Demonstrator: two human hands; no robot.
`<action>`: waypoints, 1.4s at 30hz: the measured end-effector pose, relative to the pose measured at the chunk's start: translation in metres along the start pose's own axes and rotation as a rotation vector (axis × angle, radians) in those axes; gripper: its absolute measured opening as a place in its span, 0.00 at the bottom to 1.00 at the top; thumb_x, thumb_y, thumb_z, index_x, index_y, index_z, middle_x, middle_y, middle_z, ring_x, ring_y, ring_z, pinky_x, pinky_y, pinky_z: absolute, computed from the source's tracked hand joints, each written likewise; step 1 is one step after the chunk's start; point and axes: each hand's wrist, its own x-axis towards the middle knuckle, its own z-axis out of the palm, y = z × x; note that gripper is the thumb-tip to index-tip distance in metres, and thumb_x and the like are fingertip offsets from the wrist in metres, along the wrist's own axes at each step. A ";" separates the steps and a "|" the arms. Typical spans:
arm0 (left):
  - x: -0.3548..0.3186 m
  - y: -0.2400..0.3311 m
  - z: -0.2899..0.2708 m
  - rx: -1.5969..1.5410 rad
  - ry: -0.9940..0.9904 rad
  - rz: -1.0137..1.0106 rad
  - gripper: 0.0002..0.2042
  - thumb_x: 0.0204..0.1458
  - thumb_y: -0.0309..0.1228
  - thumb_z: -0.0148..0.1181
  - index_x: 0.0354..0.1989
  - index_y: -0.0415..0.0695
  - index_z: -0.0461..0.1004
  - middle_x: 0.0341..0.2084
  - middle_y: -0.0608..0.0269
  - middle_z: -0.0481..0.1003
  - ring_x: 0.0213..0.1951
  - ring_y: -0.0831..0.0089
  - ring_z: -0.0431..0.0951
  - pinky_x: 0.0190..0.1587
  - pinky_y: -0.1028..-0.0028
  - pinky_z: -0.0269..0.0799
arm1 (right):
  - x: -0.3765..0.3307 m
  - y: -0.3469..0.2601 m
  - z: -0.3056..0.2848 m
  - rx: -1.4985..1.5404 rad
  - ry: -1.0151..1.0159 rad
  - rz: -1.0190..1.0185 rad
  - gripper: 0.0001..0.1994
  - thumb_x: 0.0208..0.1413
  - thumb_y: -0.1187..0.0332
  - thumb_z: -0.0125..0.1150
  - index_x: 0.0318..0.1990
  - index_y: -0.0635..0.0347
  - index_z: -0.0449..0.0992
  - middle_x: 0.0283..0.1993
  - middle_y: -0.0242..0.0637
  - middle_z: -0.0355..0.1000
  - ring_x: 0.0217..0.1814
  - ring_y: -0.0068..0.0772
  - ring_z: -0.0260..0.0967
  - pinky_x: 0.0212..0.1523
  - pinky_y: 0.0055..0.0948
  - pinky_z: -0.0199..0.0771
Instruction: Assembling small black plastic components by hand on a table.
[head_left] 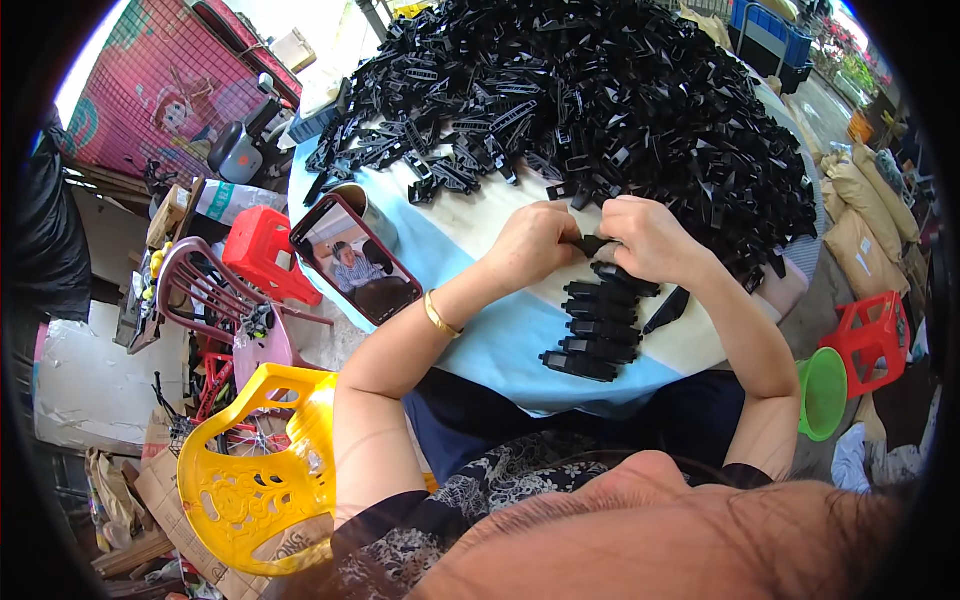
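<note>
A small black plastic part point(592, 244) is pinched between my left hand point(536, 243) and my right hand point(648, 238), mostly hidden by the fingers. Both hands are closed, side by side over the table point(480, 345). Just below them on the cloth runs a row of several black plastic pieces point(598, 330), laid close against one another. To the right of that row lies a single black piece point(667, 311). Beyond my hands a large heap of loose black plastic parts point(590, 100) covers the far side of the table.
A phone point(357, 262) showing a person leans against a round container point(366, 212) at the table's left. A yellow plastic chair point(262, 470) is by my left arm. Red stools point(266, 256) stand either side; a green basket point(823, 395) is at the right.
</note>
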 end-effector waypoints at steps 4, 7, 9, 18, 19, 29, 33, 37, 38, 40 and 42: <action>-0.008 0.004 -0.006 0.090 -0.059 0.024 0.11 0.37 0.28 0.65 0.31 0.40 0.76 0.26 0.55 0.73 0.33 0.60 0.74 0.38 0.67 0.70 | -0.003 0.003 -0.002 0.114 -0.005 0.071 0.07 0.37 0.73 0.61 0.27 0.65 0.77 0.26 0.41 0.68 0.31 0.42 0.68 0.32 0.35 0.68; -0.025 0.006 -0.025 0.144 -0.126 -0.025 0.14 0.39 0.29 0.64 0.36 0.40 0.75 0.29 0.53 0.73 0.39 0.58 0.73 0.42 0.66 0.69 | -0.005 0.000 -0.013 0.405 -0.226 0.156 0.12 0.37 0.66 0.71 0.27 0.66 0.78 0.22 0.40 0.69 0.23 0.34 0.67 0.25 0.28 0.65; -0.027 0.007 -0.032 0.155 -0.149 -0.059 0.14 0.39 0.30 0.63 0.34 0.38 0.75 0.27 0.55 0.74 0.36 0.61 0.75 0.40 0.68 0.70 | -0.008 0.002 -0.012 0.497 -0.207 0.178 0.12 0.38 0.65 0.70 0.26 0.66 0.78 0.21 0.39 0.68 0.22 0.34 0.66 0.25 0.28 0.65; 0.032 0.003 0.002 -0.314 -0.023 -0.311 0.15 0.43 0.31 0.66 0.37 0.36 0.73 0.23 0.61 0.74 0.28 0.73 0.76 0.32 0.71 0.72 | -0.004 0.023 0.013 -0.294 0.252 0.147 0.12 0.42 0.74 0.58 0.38 0.61 0.75 0.32 0.36 0.68 0.40 0.37 0.66 0.37 0.32 0.71; 0.041 0.001 0.009 -0.341 0.041 -0.308 0.14 0.44 0.30 0.65 0.37 0.35 0.73 0.23 0.61 0.74 0.28 0.73 0.76 0.32 0.72 0.72 | -0.006 0.021 0.013 -0.333 0.224 0.124 0.10 0.41 0.75 0.56 0.35 0.61 0.74 0.32 0.36 0.68 0.39 0.38 0.66 0.37 0.32 0.71; 0.119 -0.018 -0.011 0.392 0.163 -0.435 0.27 0.39 0.55 0.64 0.29 0.38 0.78 0.28 0.51 0.78 0.35 0.58 0.78 0.38 0.65 0.73 | -0.012 0.004 -0.007 -0.275 -0.037 -0.001 0.11 0.32 0.78 0.56 0.29 0.61 0.75 0.33 0.37 0.67 0.38 0.38 0.64 0.38 0.32 0.68; 0.129 -0.031 -0.012 0.361 0.084 -0.375 0.24 0.34 0.48 0.71 0.31 0.39 0.79 0.32 0.51 0.78 0.38 0.58 0.79 0.40 0.66 0.75 | -0.005 0.002 -0.018 -0.146 0.171 -0.016 0.12 0.36 0.81 0.54 0.30 0.59 0.77 0.34 0.33 0.68 0.40 0.36 0.64 0.41 0.31 0.70; 0.115 -0.042 -0.013 0.054 0.154 -0.238 0.22 0.32 0.36 0.70 0.37 0.38 0.77 0.30 0.55 0.78 0.33 0.68 0.78 0.39 0.72 0.73 | -0.009 0.017 -0.005 -0.202 0.068 -0.097 0.16 0.36 0.83 0.53 0.35 0.58 0.78 0.35 0.33 0.69 0.40 0.36 0.63 0.43 0.29 0.69; 0.109 -0.041 -0.010 0.018 0.226 -0.185 0.18 0.35 0.29 0.68 0.37 0.36 0.75 0.30 0.56 0.78 0.33 0.72 0.77 0.39 0.75 0.72 | -0.011 0.019 -0.004 -0.204 0.042 -0.076 0.16 0.37 0.83 0.53 0.36 0.58 0.78 0.36 0.33 0.69 0.41 0.36 0.62 0.45 0.28 0.69; 0.093 -0.031 -0.013 -0.054 0.302 -0.150 0.18 0.36 0.27 0.66 0.39 0.35 0.74 0.31 0.56 0.77 0.34 0.72 0.77 0.40 0.75 0.72 | -0.013 0.019 -0.006 -0.208 0.020 -0.021 0.14 0.37 0.80 0.55 0.36 0.59 0.78 0.35 0.34 0.69 0.40 0.37 0.64 0.44 0.30 0.69; 0.074 -0.013 -0.020 -0.233 0.375 -0.118 0.19 0.42 0.19 0.60 0.46 0.34 0.68 0.34 0.59 0.74 0.36 0.74 0.75 0.42 0.76 0.72 | -0.016 0.018 -0.009 -0.210 -0.005 0.041 0.13 0.37 0.77 0.57 0.35 0.60 0.78 0.33 0.36 0.70 0.38 0.38 0.65 0.43 0.31 0.70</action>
